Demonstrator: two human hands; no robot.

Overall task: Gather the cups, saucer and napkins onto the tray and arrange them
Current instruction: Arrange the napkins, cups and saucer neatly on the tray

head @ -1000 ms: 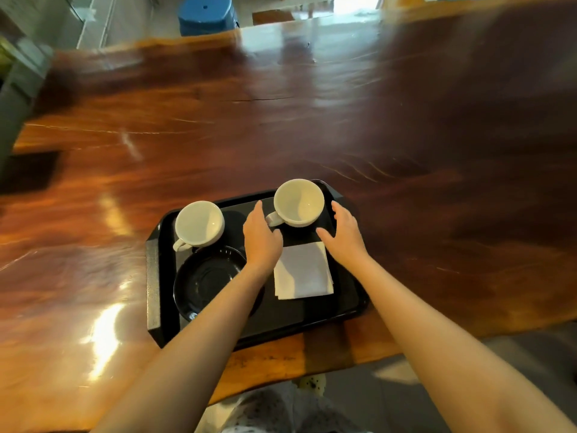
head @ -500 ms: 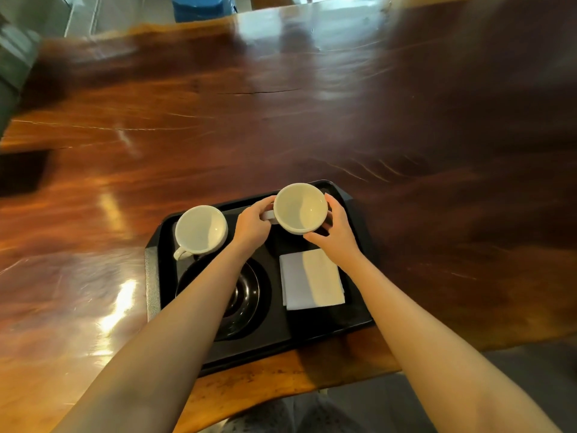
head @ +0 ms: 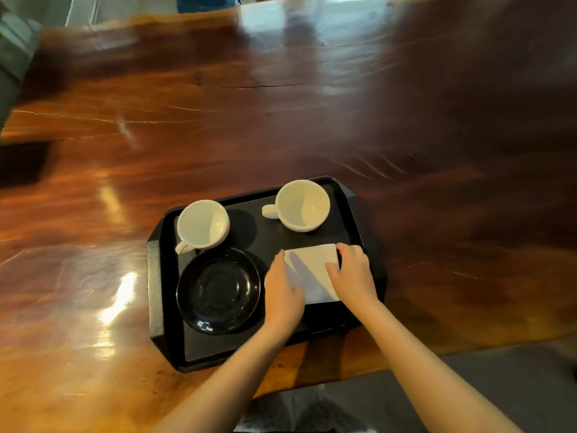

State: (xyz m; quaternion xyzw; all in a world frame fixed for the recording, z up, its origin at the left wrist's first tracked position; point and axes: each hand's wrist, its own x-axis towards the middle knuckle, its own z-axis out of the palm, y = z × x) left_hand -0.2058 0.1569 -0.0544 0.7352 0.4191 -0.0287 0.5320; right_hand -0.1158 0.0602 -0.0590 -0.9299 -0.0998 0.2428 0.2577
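A black tray (head: 160,295) lies near the table's front edge. On it stand two white cups, one at the back left (head: 202,227) and one at the back right (head: 302,205), both upright and empty. A black saucer (head: 218,290) sits in front of the left cup. White folded napkins (head: 312,270) lie at the tray's right front. My left hand (head: 282,292) rests flat against the napkins' left edge. My right hand (head: 352,270) lies on their right side, fingers curled over the far right corner.
The wide glossy wooden table (head: 281,104) stretches away behind the tray. Its front edge runs just below the tray, with grey floor (head: 499,385) beyond on the right. A blue stool (head: 206,1) stands past the far edge.
Both hands have let go of the back right cup and come down onto the napkins. The cup stays at the tray's back right corner.
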